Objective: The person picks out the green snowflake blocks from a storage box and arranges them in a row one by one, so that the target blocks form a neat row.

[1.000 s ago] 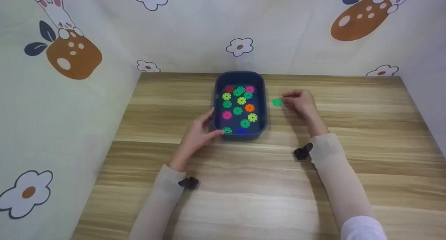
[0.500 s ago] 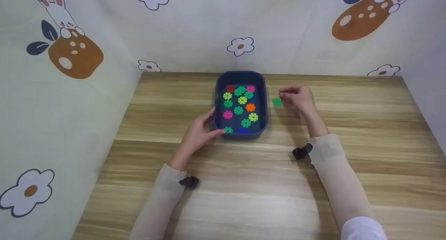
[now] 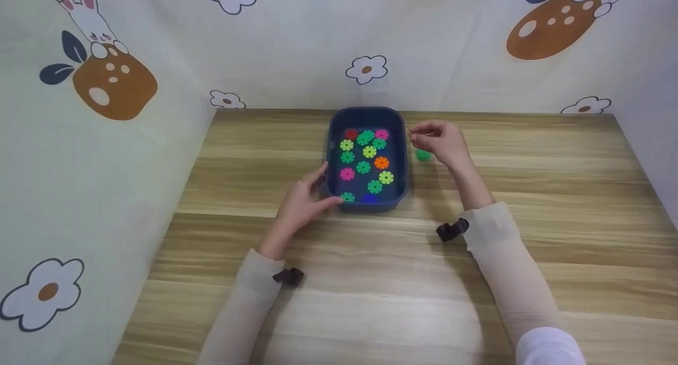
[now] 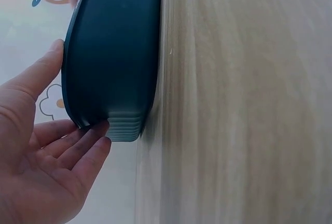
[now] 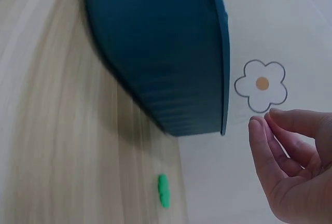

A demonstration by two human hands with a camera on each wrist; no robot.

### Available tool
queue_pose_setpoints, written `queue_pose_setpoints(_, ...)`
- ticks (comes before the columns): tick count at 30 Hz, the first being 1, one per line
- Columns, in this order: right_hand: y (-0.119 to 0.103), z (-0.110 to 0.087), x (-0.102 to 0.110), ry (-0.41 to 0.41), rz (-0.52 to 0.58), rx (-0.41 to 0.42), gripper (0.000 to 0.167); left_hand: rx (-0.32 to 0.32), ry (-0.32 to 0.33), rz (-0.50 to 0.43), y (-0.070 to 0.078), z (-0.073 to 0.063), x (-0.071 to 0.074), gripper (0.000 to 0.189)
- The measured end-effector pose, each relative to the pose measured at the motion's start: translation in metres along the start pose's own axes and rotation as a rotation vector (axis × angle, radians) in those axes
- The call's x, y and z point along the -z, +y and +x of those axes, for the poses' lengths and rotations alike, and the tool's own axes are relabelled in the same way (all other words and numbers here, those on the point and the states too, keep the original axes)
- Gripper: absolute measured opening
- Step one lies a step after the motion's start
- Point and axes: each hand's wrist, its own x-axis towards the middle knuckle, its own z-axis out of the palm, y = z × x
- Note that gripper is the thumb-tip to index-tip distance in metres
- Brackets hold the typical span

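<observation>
A dark blue plastic box (image 3: 371,207) stands on the table with several toothed plastic discs (image 3: 363,167) in it, green, yellow, pink, red, orange and blue. My left hand (image 3: 299,206) holds its near left corner, thumb at the near rim and fingers against the left side. My right hand (image 3: 442,142) is raised just beyond the right rim; its thumb and fingertips come close together, and no disc shows between them in the right wrist view. Below this hand, a green disc (image 3: 422,155) lies on the table, apart from the box and partly covered in the head view.
The wood-grain table (image 3: 339,301) ends at the back against a pale cloth (image 3: 296,63) printed with flowers and rabbits, which also hangs along the left. Each sleeve carries a small black camera (image 3: 288,276).
From beside the green disc, my right hand has risen and moved left toward the box. The disc stays on the table. My left hand and the box keep their place.
</observation>
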Motion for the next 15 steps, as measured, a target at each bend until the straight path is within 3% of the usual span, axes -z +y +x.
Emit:
queue_pose_setpoints(6,-0.006,0.002,-0.018,-0.040,0.007,0.053,0.028,-0.011,0.004,0.018,0.001,0.002,0.001,0.088)
queue_pose_setpoints(15,-0.009,0.001,-0.057,-0.147,-0.025,0.064,0.026,-0.002,0.003,0.049,0.003,0.001,0.002,0.088)
